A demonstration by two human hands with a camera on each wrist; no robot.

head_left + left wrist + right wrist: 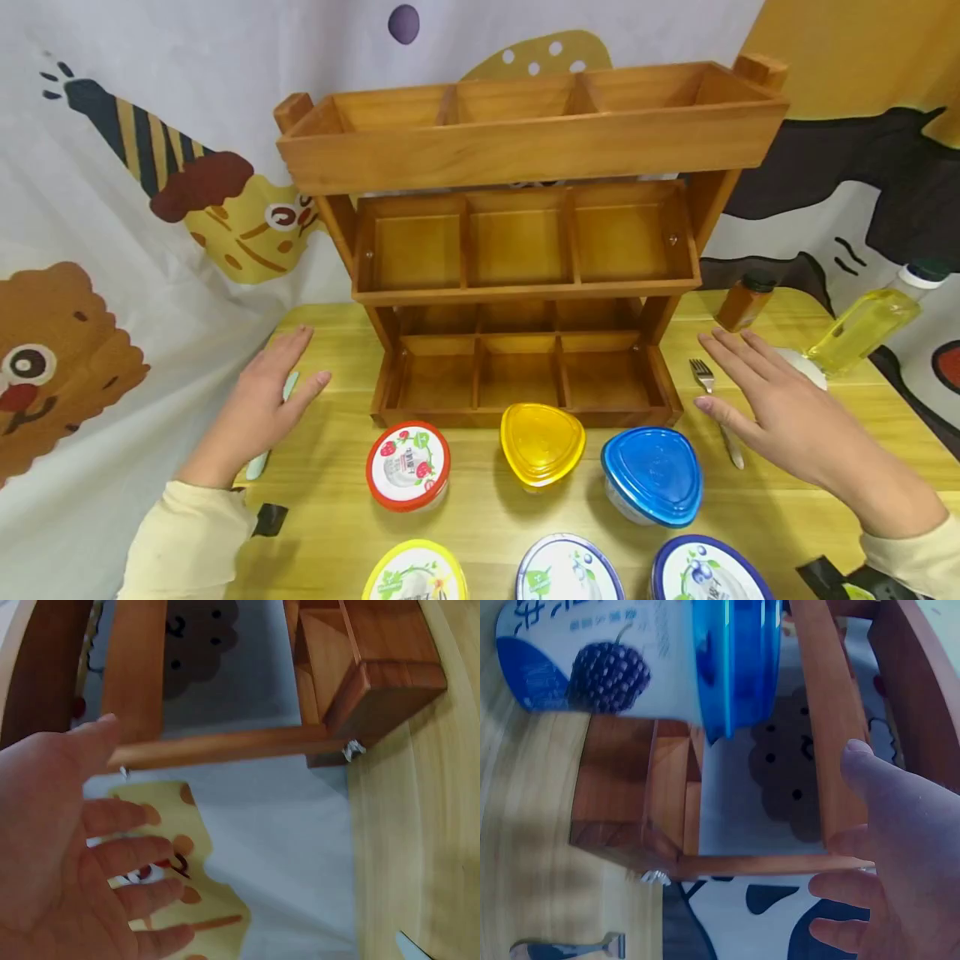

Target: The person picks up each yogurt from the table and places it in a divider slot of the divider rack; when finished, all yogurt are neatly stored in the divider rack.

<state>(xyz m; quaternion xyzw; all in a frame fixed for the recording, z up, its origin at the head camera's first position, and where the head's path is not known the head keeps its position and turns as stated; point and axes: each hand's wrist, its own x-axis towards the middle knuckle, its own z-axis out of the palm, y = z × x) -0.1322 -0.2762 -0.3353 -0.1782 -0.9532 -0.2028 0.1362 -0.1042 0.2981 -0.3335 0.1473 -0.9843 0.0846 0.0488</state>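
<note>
My left hand [258,408] is held with its fingers straight and thumb apart, left of a wooden three-tier rack [525,296]. It holds nothing; a pale green-handled utensil [257,465] lies partly hidden under it. On the other side, my right hand [795,417] is spread and holds nothing, near a fork [703,377]. Between the hands, in front of the rack, stand a red-lidded cup [408,467], a yellow-lidded cup [542,446] and a blue-lidded cup [652,477]. The right wrist view shows the blue-lidded cup's side [660,660] with a blackberry picture.
Closer to me are a pale-yellow-lidded cup [415,575] and two purple-rimmed cups [570,571], cut off by the frame. A dark-capped brown jar [746,300], an oil bottle [862,329] and a white round item [804,367] stand back right. A printed curtain [247,50] hangs behind.
</note>
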